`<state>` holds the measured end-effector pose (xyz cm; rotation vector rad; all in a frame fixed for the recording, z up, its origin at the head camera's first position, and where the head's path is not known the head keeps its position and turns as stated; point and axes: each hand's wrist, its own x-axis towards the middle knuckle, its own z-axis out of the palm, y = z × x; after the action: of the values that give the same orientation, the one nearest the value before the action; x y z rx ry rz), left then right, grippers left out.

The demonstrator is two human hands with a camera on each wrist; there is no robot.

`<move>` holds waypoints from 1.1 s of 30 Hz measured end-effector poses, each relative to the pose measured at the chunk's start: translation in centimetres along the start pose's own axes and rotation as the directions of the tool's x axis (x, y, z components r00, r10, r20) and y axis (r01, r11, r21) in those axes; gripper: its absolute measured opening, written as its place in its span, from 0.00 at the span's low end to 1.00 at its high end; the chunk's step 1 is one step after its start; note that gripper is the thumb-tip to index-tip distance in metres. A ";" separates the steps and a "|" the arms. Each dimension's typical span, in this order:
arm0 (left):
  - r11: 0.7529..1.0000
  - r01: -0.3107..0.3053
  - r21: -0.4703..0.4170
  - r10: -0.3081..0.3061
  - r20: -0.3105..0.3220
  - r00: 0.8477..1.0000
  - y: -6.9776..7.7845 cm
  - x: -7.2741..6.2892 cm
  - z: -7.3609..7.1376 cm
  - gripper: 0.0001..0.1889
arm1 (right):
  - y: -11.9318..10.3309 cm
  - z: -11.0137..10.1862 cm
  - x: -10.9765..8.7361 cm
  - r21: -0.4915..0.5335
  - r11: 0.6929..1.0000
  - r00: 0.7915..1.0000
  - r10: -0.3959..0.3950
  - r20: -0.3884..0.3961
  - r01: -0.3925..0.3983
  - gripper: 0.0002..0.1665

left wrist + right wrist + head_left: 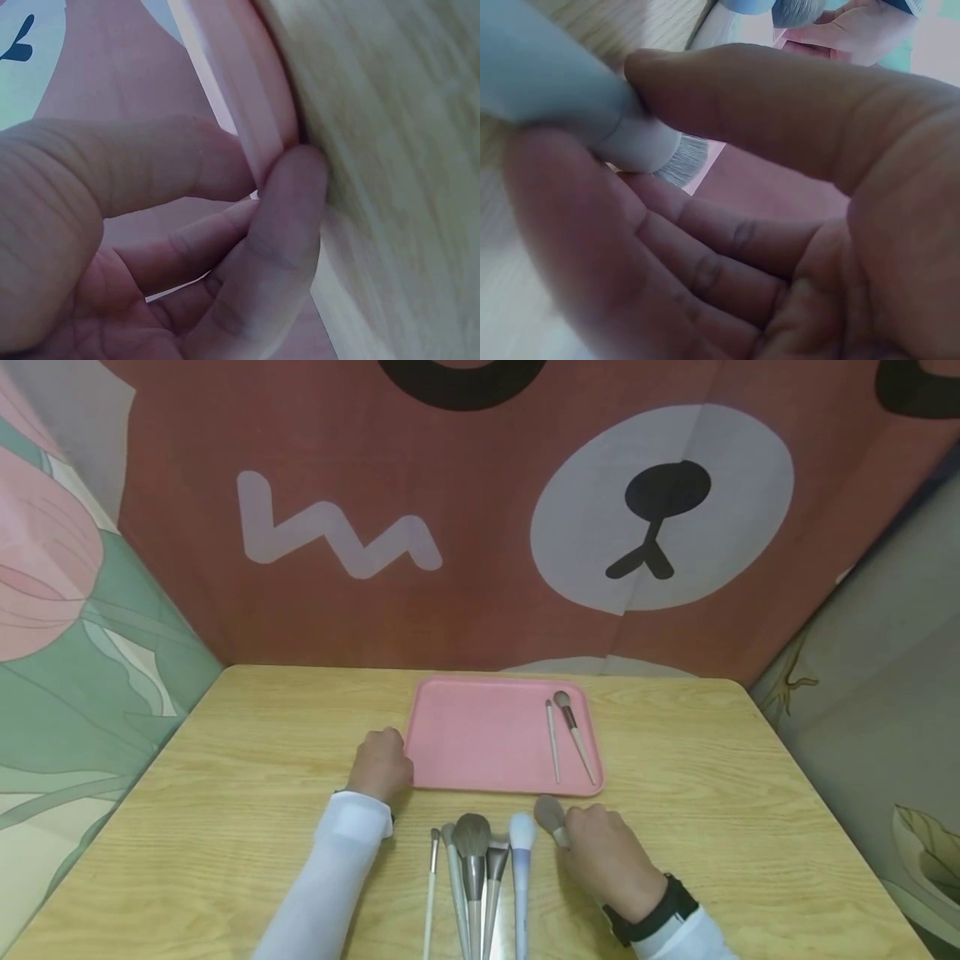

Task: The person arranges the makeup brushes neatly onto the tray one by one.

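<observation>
A pink tray [480,735] lies on the table with two makeup brushes at its right side: a thin one [553,743] and a fuller one [576,733]. My left hand [382,767] pinches the tray's left edge between thumb and fingers; the left wrist view shows the rim [259,97] between them. In my right hand [609,862] is a makeup brush with a grey-brown head [550,812], its handle held between thumb and fingers. In the right wrist view its bristles [684,161] point towards the tray. The palm hides part of that handle from the head camera.
Several more makeup brushes stand bunched at the front, between my arms, among them a big fluffy one [472,837] and a white-headed one [522,832]. The wooden table [187,835] meets a brown bear-print cloth [480,618] at the back.
</observation>
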<state>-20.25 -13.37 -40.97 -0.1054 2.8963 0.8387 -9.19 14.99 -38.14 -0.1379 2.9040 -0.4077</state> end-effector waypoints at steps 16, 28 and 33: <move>1.000 0.001 0.000 -0.001 0.007 1.000 0.0 0.0 0.0 0.04 | 0.5 -0.5 -0.1 0.038 0.999 0.998 -0.034 -0.049 0.036 0.13; 1.000 0.006 -0.007 -0.006 0.011 1.000 0.0 -0.1 -0.1 0.04 | 0.3 -0.6 -0.1 0.125 0.990 0.992 -0.045 -0.117 0.060 0.18; 1.000 0.015 -0.002 -0.015 0.020 1.000 0.0 0.0 -0.1 0.04 | 0.3 -0.5 0.0 0.128 0.989 0.987 -0.060 -0.149 0.079 0.17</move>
<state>-20.28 -13.40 -40.92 -0.1178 2.8728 0.8353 -9.35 15.34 -37.80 -0.1970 3.0079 -0.6487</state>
